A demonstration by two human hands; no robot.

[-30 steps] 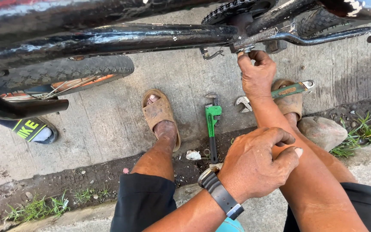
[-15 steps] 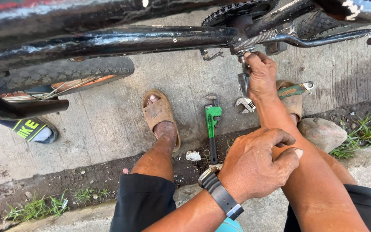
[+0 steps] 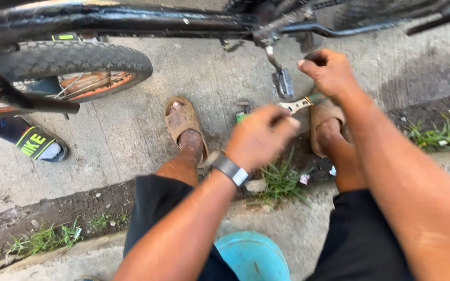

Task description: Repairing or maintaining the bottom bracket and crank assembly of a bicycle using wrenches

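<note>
Holding out over the concrete, the left hand [image 3: 260, 136] is curled in a loose fist, blurred, so whether its fingers grip anything cannot be told. A grey watch [image 3: 229, 169] sits on its wrist. Just past its knuckles a metal wrench [image 3: 300, 104] with a green handle runs toward the right hand [image 3: 332, 73], whose fingers are bent down and closed; the wrench's handle end disappears under that hand, and a firm grip cannot be confirmed. Just left of the right fingers hangs the bicycle pedal [image 3: 283, 83] on its crank, below the black frame tube [image 3: 131, 21]. Beyond the left fingers a green tool [image 3: 242, 113] lies on the ground, partly hidden by the fist. Two brown sandals [image 3: 182, 120] rest below both hands. Far left of the fingers stand the tyre [image 3: 79, 57] and another person's black sock and slide [image 3: 37, 144]. A blue stool [image 3: 253, 257] shows between the knees.
</note>
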